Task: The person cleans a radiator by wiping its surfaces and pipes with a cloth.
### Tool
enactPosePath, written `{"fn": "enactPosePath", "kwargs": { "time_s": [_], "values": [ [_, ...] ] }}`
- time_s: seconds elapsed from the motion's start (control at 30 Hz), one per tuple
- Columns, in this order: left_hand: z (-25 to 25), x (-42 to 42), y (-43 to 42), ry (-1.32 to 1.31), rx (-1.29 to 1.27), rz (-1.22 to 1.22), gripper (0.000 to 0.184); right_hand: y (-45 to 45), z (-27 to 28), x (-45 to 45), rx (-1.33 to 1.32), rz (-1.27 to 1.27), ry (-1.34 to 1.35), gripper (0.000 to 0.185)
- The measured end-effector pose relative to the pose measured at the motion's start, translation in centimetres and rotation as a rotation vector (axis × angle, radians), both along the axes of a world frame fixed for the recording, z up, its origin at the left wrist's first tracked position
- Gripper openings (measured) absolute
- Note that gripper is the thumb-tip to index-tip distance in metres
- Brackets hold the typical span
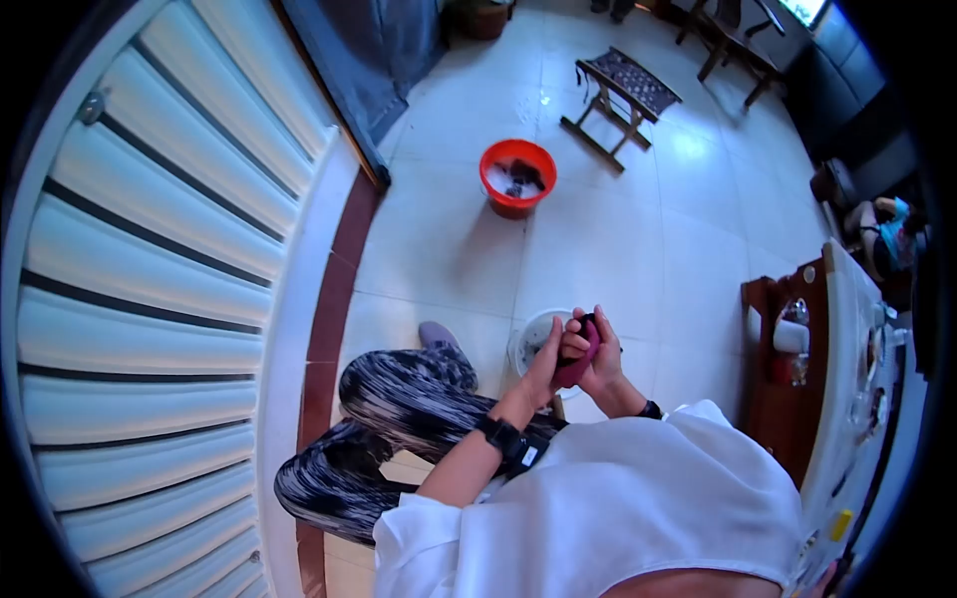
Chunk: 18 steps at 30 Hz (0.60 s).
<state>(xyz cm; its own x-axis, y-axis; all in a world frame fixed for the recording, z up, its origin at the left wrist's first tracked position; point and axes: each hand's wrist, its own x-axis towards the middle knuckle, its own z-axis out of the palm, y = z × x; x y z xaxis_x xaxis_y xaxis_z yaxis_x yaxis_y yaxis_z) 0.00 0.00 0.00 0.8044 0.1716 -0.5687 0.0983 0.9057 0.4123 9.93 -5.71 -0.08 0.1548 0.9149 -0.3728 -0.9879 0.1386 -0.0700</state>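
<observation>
A maroon and black soft item (573,372), which looks like a small piece of cloth, is squeezed between my two hands. My left hand (544,367) presses on it from the left with bent fingers. From the other side, my right hand (602,367) wraps around it, fingers pointing up. Below and behind the hands, a pale round basin (520,345) stands on the floor, partly hidden by them. Farther ahead is a red bucket (513,207) holding dark cloth (520,177) in whitish, sudsy water.
A folding stool (630,82) with a patterned seat stands beyond the bucket. White slatted panels (150,329) line the left side. A wooden cabinet (793,399) is at right, with another person (882,239) farther back. My purple shoe (436,334) rests on the tiles.
</observation>
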Motion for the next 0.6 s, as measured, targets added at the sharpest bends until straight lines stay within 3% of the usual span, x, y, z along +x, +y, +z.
{"fn": "enactPosePath", "kwargs": {
  "time_s": [0.07,0.1,0.17,0.23,0.3,0.37,0.4,0.43,0.5,0.57,0.6],
  "values": [
    [2.1,0.2,1.5,0.087,0.127,0.237,0.052,2.7,0.5,-0.3,0.101,0.021,-0.194,0.043],
    [4.3,-3.9,-1.0,0.139,0.083,0.24,0.052,0.3,3.9,-4.3,0.053,0.033,-0.147,0.043],
    [3.0,-4.9,3.0,-0.049,0.279,0.232,0.051,4.7,5.7,-4.4,0.062,0.06,-0.426,0.044],
    [5.0,-6.4,3.9,-0.051,0.32,0.317,0.051,7.7,6.5,-5.3,0.141,0.085,-0.527,0.047],
    [7.3,-9.6,4.6,0.02,0.451,0.377,0.061,10.1,8.7,-6.8,0.061,0.249,-0.628,0.048],
    [8.6,-13.1,5.8,0.037,1.067,0.283,0.073,12.2,10.9,-8.7,0.151,0.288,-0.721,0.049],
    [10.8,-14.7,6.0,0.023,1.187,0.285,0.081,12.9,12.1,-9.7,0.225,0.284,-0.763,0.047],
    [11.8,-15.9,6.2,0.185,1.393,0.309,0.072,13.6,13.5,-10.7,0.301,0.279,-0.81,0.045],
    [14.4,-19.0,6.2,0.437,1.432,0.265,0.056,13.7,17.1,-13.0,0.527,0.289,-0.998,0.042],
    [16.5,-21.8,6.1,0.557,1.535,0.378,0.042,14.3,19.1,-14.7,0.616,0.366,-0.961,0.041],
    [17.2,-23.4,6.2,0.639,1.711,0.378,0.038,14.7,19.7,-15.6,0.703,0.366,-0.924,0.041]
  ]
}}
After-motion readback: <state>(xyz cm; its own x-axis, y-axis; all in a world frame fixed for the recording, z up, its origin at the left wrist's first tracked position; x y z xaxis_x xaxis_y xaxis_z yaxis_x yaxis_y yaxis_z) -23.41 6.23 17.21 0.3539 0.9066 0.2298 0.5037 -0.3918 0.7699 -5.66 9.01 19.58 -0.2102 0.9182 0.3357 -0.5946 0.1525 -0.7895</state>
